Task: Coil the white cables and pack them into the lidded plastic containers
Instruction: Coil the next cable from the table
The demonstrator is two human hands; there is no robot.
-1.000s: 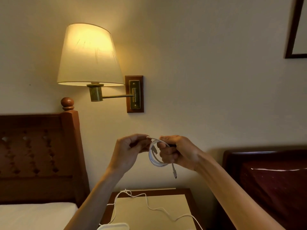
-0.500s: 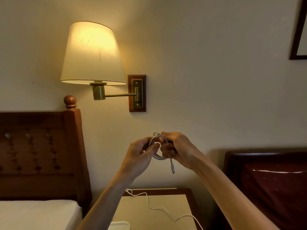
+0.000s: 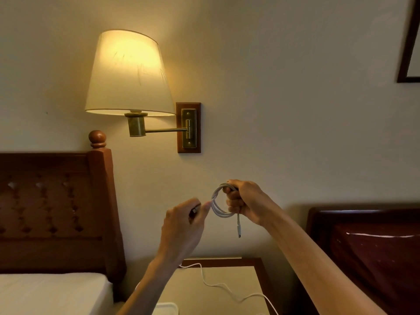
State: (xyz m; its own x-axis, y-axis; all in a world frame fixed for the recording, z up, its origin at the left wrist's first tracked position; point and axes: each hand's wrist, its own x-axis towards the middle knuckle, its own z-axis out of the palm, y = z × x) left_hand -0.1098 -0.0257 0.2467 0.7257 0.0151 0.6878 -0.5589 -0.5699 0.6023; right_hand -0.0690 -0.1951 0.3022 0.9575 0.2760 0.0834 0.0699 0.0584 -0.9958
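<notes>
Since the earlier frames, the left hand (image 3: 184,221) had drawn back to 8 o'clock of the coil, its thumb tip touching the loops and its curled fingers pinching a small dark-and-silver piece, probably the free plug. The right hand (image 3: 244,202) gripped the coiled white cable (image 3: 218,205) at the coil's 2 o'clock side, with one plug end (image 3: 239,226) hanging straight down.

Head view: a second white cable (image 3: 227,289) lay loose on the bench (image 3: 229,276) at 6 o'clock, and a white container lid corner (image 3: 167,309) showed at the bottom edge.

Coiling appeared to be at its last stage. The next move likely called for tucking the free end, then lowering the coil into the container.
</notes>
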